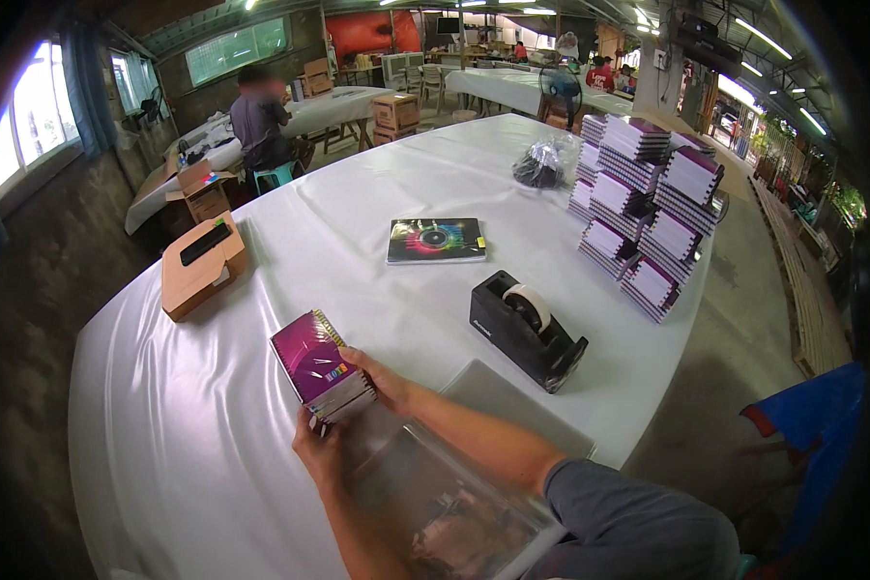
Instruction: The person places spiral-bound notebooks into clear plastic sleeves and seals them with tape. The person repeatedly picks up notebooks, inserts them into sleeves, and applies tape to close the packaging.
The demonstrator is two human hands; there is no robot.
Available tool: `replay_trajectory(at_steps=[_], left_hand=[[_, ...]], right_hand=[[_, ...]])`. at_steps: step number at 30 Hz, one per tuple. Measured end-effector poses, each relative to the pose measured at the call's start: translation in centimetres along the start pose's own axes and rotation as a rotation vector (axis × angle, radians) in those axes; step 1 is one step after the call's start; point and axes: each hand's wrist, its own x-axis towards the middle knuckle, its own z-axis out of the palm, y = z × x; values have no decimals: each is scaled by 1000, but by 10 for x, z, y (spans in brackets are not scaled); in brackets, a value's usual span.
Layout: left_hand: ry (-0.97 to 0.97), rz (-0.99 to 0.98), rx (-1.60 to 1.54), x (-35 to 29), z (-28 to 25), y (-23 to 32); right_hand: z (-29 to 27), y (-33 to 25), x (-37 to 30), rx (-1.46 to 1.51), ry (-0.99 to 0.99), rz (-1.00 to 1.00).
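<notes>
A small stack of spiral notebooks (pixel 311 360) with a purple cover on top is held between my two hands, over the white-covered table. My left hand (pixel 317 447) grips its near lower edge, fingers partly hidden behind the stack. Along the right side, my right hand (pixel 381 379) closes on the spiral-bound edge with the thumb near the top cover. Clear plastic sleeves (pixel 454 503) lie beneath my forearms at the table's near edge. To the right of my hands stands a black tape dispenser (pixel 527 329) with a roll of tape in it.
Tall piles of spiral notebooks (pixel 648 208) stand at the right edge. A dark book with a colourful cover (pixel 437 240) lies mid-table, and a clear plastic bag (pixel 543 164) beyond it. At left, a phone (pixel 206 245) rests on a cardboard box (pixel 188 285). Another person (pixel 261 121) sits further back.
</notes>
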Motion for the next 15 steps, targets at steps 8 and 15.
replay_trajectory(at_steps=[8, 15], left_hand=[[1, -52, 19, -5, 8, 22], [22, -65, 167, -12, 5, 40]], right_hand=[[-7, -5, -1, -56, -11, 17], [-9, 3, -4, -86, 4, 7]])
